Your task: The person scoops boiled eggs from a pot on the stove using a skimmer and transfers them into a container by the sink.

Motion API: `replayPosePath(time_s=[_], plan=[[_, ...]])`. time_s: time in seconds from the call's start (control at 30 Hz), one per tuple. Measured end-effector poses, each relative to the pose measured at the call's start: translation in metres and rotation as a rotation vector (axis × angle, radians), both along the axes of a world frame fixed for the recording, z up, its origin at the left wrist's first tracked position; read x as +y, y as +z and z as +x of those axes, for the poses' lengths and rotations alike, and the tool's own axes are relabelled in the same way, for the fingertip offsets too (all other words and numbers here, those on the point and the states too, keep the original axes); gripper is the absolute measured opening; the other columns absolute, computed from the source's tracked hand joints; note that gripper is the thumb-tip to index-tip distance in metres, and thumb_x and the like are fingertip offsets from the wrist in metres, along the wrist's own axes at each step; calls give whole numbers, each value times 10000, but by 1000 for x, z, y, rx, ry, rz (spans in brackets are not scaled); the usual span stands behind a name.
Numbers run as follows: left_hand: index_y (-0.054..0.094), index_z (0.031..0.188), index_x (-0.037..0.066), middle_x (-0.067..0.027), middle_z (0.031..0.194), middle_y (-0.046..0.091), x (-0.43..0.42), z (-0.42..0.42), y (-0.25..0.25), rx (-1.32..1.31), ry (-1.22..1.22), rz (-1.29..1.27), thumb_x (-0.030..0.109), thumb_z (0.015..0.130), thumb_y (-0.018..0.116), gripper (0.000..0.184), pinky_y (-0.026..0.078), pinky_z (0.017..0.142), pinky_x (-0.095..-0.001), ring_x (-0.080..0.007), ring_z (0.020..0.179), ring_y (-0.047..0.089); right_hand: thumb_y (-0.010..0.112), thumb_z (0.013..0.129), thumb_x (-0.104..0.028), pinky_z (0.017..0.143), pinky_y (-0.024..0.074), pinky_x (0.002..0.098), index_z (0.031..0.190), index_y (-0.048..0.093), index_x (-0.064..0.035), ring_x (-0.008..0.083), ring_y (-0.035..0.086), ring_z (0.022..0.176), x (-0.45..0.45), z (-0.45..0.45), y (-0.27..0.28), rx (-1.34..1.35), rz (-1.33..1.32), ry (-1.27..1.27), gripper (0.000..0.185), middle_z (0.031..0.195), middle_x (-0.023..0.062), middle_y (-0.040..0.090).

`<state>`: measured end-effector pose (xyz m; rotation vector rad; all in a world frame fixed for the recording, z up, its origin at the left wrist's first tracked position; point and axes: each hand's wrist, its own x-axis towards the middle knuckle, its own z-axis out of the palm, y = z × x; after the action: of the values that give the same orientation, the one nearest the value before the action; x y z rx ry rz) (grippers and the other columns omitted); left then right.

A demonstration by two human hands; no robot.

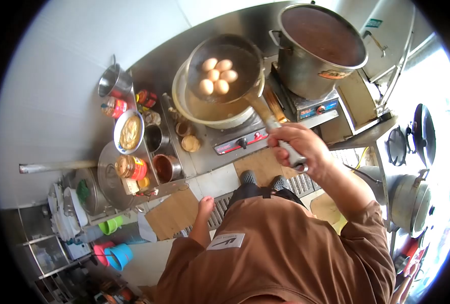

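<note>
Six brown eggs (213, 75) lie grouped in a wide, round, dark strainer (246, 62), ahead of you and slightly left of the middle of the view. The strainer is over a pale-rimmed basin (176, 96) of cloudy liquid, hiding much of it; whether its underside touches the liquid you cannot tell. Your right hand (302, 147) is closed around the strainer's long handle, fingers wrapped over the grip, with the metal end showing below them. Your left hand (205, 206) hangs apart, low near your side, its fingers seemingly curled in; it is too small to tell how tightly, or whether it holds anything.

The basin sits on a stove with a red-trimmed control panel (229, 147). To its right, a tall steel pot (302, 68), nearly full of dark reddish-brown liquid, stands on a second burner (320, 110); the pot hides most of that burner's top. To the left are a white bowl (117, 136) of yellowish paste, its contents blurred, and a red-labelled jar (133, 167) with an unreadable label. Farther down on the left are a blue bucket (119, 256) and a green container (110, 225), partly hidden. Your brown shirt (286, 238) fills the bottom, cut off by the frame, and glare washes out the far right.
</note>
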<state>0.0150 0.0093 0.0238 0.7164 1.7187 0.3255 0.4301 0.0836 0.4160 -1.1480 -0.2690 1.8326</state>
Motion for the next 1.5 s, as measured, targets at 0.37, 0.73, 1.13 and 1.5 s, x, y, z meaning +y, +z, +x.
replayPosePath(time_s=[0.37,0.73,1.13,1.5], plan=[[537,728,69,-18,576,506,22,-20,-27,-52,-544,-155,170,854,511,163,393,449,-280,-129,525,504,533,774,-45,412,418,307,637,541,-12,164,513,510,-5,-47,-18,356,203,-101,141,591,88,510],[549,806,37,-41,639,542,105,14,-23,33,-917,-145,158,842,530,127,419,503,-285,-145,575,533,521,806,-28,409,428,307,754,509,20,170,490,487,-27,-91,-6,390,150,-245,71,623,100,491],[563,891,3,-66,707,580,94,54,-22,84,-1103,-118,145,829,551,156,448,562,-290,-161,631,566,533,833,-129,381,426,248,768,523,-24,99,512,454,-167,-22,61,292,302,-527,124,618,40,520],[576,969,-28,-89,770,616,9,187,-20,195,-1240,34,134,817,570,222,474,616,-295,-176,682,595,520,872,-124,349,395,179,928,495,59,70,498,477,-523,154,96,-126,365,-1280,192,666,52,503]])
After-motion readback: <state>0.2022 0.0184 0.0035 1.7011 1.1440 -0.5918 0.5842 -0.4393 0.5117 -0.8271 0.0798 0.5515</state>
